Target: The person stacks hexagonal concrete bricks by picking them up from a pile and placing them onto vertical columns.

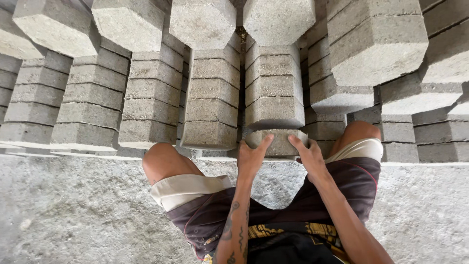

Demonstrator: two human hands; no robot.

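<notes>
Gripping a grey paving block (pixel 276 142) at the near edge of the pallet (pixel 73 152), lowest of its stack (pixel 273 83). Left hand (pixel 251 159) pressing its left end, fingers spread; right hand (pixel 309 155) clasping the right end. Crouching over the concrete floor (pixel 73 210), more block stacks (pixel 151 93) lining up alongside.

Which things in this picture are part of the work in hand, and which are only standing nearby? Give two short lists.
In hand:
- left hand
- right hand
- grey paving block gripped between both hands, at the foot of the stack above it

Standing nearby:
- other block stacks
- concrete floor
</notes>
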